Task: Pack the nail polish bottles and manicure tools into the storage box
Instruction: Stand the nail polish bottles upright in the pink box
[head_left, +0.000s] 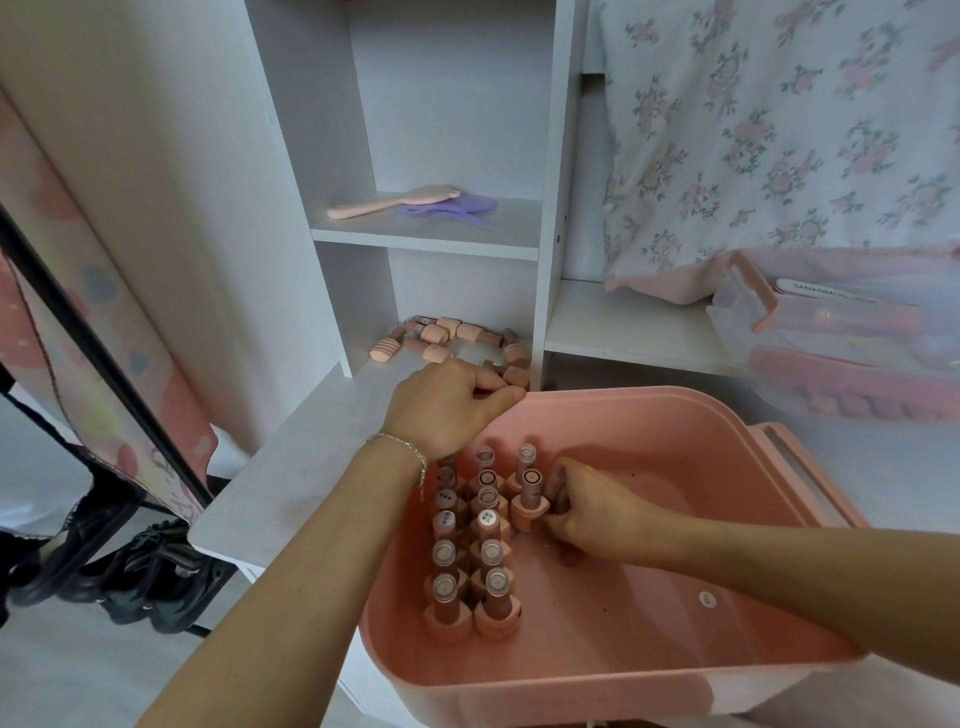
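Our right hand (592, 512) was down inside the pink box (613, 670), its grip closed on a bottle (531, 501) that it was standing beside the others. Our left hand (447, 405) was curled shut at the box's far rim, on the edge of the shelf (311, 447); it seemed to hold something small, but we could not tell what. In the box, upright bottles stood in rows (470, 551), packed close on the left side, while the right half of the floor lay bare. A loose heap of bottles (452, 338) lay on their sides at the back of the shelf, so we judged the bottles somewhat over half packed. Tools were not yet in: a pink brush (395, 202) and a purple clip (447, 210) lay on the shelf above, and a clear case (841, 343) sat well to the right, holding a file (826, 292) printed with what looked like "SANANBAOC". The cap labels were too small to read.
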